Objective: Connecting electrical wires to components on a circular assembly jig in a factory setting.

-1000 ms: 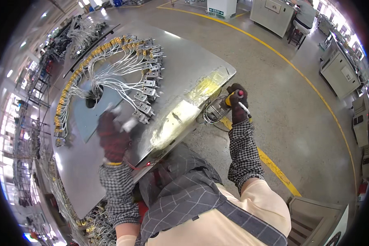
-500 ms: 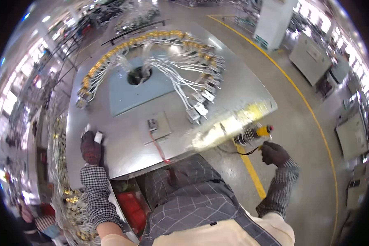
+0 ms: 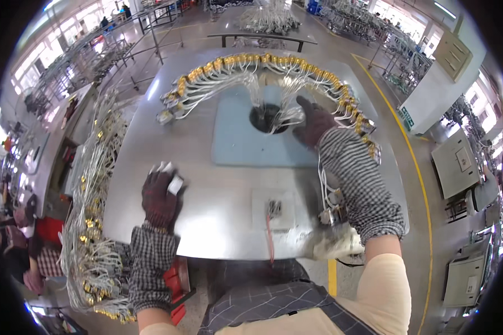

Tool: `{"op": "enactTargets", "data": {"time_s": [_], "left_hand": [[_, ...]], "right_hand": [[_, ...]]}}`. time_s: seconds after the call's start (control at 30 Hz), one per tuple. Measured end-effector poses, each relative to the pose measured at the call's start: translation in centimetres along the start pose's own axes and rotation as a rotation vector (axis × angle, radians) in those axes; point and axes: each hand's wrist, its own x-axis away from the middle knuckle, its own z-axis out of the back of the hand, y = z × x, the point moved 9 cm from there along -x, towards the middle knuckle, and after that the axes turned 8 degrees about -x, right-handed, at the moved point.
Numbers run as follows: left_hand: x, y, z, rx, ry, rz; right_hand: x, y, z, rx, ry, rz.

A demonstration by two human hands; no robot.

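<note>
While the gloved left hand (image 3: 161, 198) gripped a small white connector (image 3: 175, 184), the open right hand (image 3: 314, 121) lay on white wires (image 3: 285, 114) beside the table's (image 3: 207, 184) hole (image 3: 268, 118).

A small white connector (image 3: 174, 183) sits pinched in the gloved left hand (image 3: 160, 199) over the bare grey table. A fan of white wires (image 3: 274, 103) with yellow-tipped ends rises from a dark round hole in a pale blue mat; the gloved right hand (image 3: 314, 121) rests among them, apparently touching a few strands, though blur hides the grip.
</note>
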Motion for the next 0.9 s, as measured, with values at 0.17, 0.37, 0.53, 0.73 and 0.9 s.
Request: {"op": "enactTargets", "data": {"time_s": [0.17,0.37,0.53,0.73,0.9], "left_hand": [[0.6,0.2,1.2,-0.013,0.020,0.029],[-1.0,1.9,1.9,-0.168,0.062,-0.030],[-0.9,0.8,0.9,-0.179,0.043,-0.035],[-1.0,0.7,1.1,-0.191,0.024,0.022],[-2.3,2.1,0.4,-0.327,0.059,0.115]], "right_hand": [[-0.5,0.4,-2.8,-0.066,-0.009,0.252],[2.3,-1.4,5.1,-0.216,-0.036,0.563],[1.0,-7.1,8.6,-0.123,-0.130,1.082],[-9.4,-5.8,4.5,0.398,-0.457,0.906],[-12.8,-0.3,2.0,0.348,-0.216,0.916]]}}
